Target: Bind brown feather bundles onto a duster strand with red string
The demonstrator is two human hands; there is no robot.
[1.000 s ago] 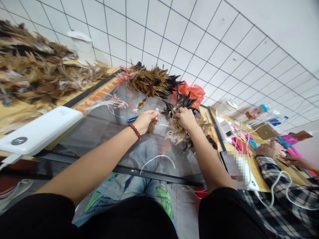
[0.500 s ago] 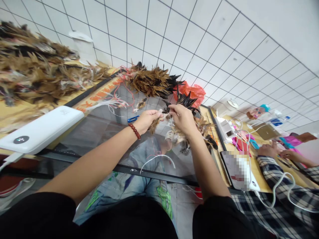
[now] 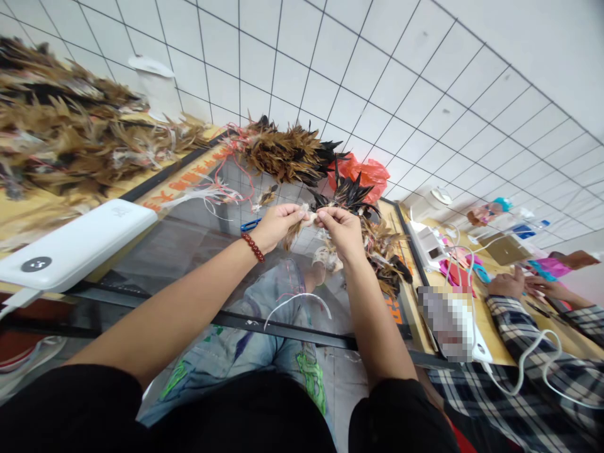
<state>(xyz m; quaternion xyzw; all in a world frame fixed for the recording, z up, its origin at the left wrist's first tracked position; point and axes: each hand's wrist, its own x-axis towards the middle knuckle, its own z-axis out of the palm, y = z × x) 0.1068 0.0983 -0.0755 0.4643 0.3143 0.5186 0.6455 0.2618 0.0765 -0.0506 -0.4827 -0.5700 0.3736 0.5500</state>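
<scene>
My left hand (image 3: pixel 278 228), with a red bead bracelet (image 3: pixel 253 247) at the wrist, is closed on a small bunch of brown feathers (image 3: pixel 292 238) whose pale fluffy end points up and right. The fingertips of my right hand (image 3: pixel 343 233) pinch that same pale end, close against the left thumb. Both hands hover over the glass tabletop (image 3: pixel 189 251). Just beyond the right hand lie black feathers (image 3: pixel 348 192) and mixed brown feathers (image 3: pixel 384 245). A blue tool (image 3: pixel 250 224), partly covered, rests beside the left hand, near a loose feather tuft (image 3: pixel 268 196).
A large brown feather bundle (image 3: pixel 283 151) and a red plastic bag (image 3: pixel 368 176) lie by the tiled wall. White strips (image 3: pixel 207 194) are at left, a white power bank (image 3: pixel 80 245) nearer. More feathers (image 3: pixel 70 126) fill the left table. At right, a co-worker's hands (image 3: pixel 507 283) work.
My right hand has come down slightly from beside the black feathers, its fingers now meeting the left fingertips at the pale feather end. The left hand has barely shifted.
</scene>
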